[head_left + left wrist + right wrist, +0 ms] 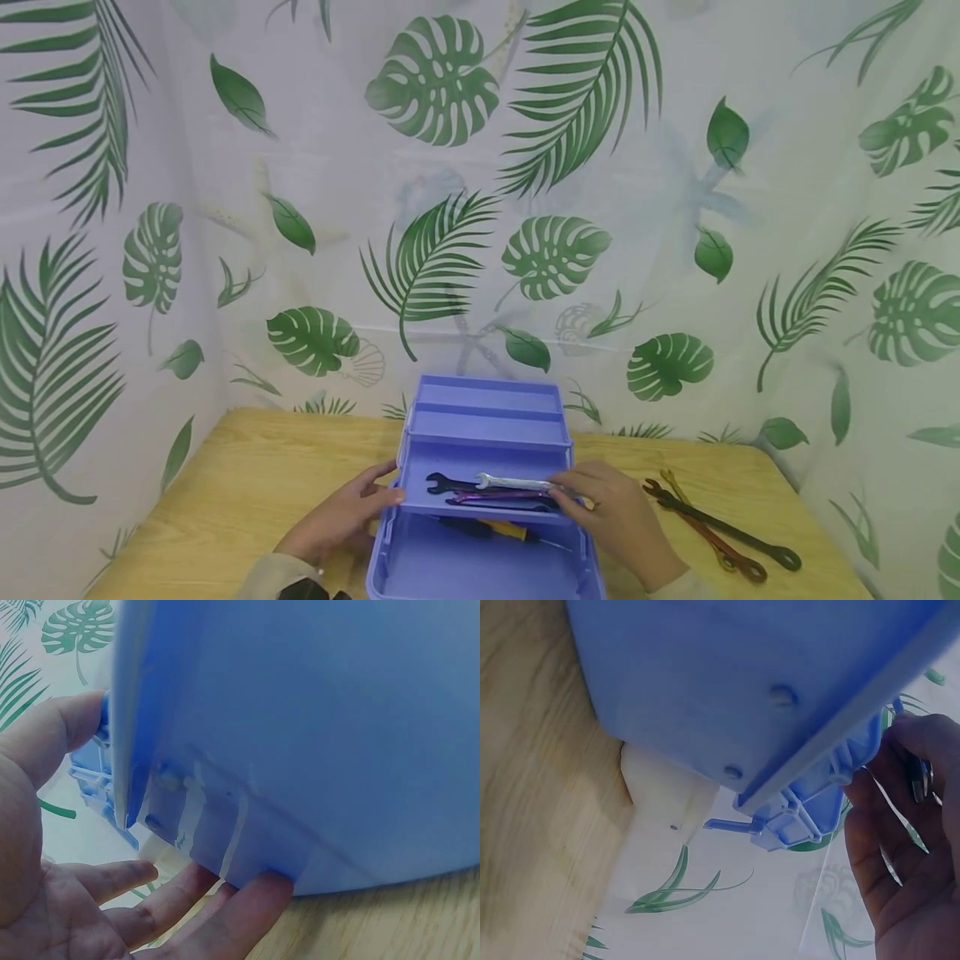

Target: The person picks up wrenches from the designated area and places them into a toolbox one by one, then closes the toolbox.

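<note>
A blue toolbox (480,558) stands at the front with its tiered trays raised. My left hand (341,512) is at its left side, thumb touching the tray edge and fingers extended against the box wall. In the middle tray (487,458) lie a black wrench (442,483), a purple wrench (487,497) and another thin dark tool. My right hand (611,517) pinches the end of a silver open-end wrench (513,482) above these, at the tray's right edge. In the right wrist view a bit of the silver wrench (922,780) shows between the fingers.
On the wooden table (300,450) to the right lie several wrenches, including a long black wrench (738,533) across a reddish wrench (708,537). A screwdriver (502,529) with a black and yellow handle is in the toolbox's lower compartment. A leaf-printed curtain (480,175) surrounds the table.
</note>
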Tool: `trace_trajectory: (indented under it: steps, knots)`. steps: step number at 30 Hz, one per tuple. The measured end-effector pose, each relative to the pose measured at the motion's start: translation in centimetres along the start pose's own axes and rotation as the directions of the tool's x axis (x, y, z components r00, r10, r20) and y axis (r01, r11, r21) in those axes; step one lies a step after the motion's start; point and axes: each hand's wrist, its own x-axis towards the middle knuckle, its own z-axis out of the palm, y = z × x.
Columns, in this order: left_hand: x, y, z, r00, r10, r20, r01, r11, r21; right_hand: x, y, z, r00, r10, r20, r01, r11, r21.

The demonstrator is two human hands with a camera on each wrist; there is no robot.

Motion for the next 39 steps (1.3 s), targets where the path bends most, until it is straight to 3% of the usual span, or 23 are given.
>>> trace_trajectory:
  steps: [6,12,19,24,39]
  knots:
    - [0.0,0.0,-0.1,1.0,-0.003,-0.009,0.003,1.0,0.007,0.4,0.4,0.6,0.996,-0.031,0.081,0.032,0.999,-0.012]
    - [0.2,-0.1,-0.2,1.0,-0.006,-0.022,0.006,1.0,0.023,1.0,0.1,0.4,0.982,0.0,0.191,0.005,1.0,-0.026]
    - [0.3,-0.1,-0.2,1.0,-0.007,-0.018,0.008,1.0,0.013,2.1,-0.1,0.1,0.944,0.022,0.33,-0.022,1.0,-0.005]
    - [0.3,0.0,-0.1,0.999,-0.017,-0.028,0.018,1.0,0.024,2.6,-0.1,-0.1,0.907,0.09,0.412,-0.088,0.996,-0.024]
    - [0.1,-0.1,0.0,0.999,-0.015,-0.047,0.016,1.0,0.022,2.6,-0.2,-0.3,0.89,0.097,0.446,-0.092,0.995,-0.031]
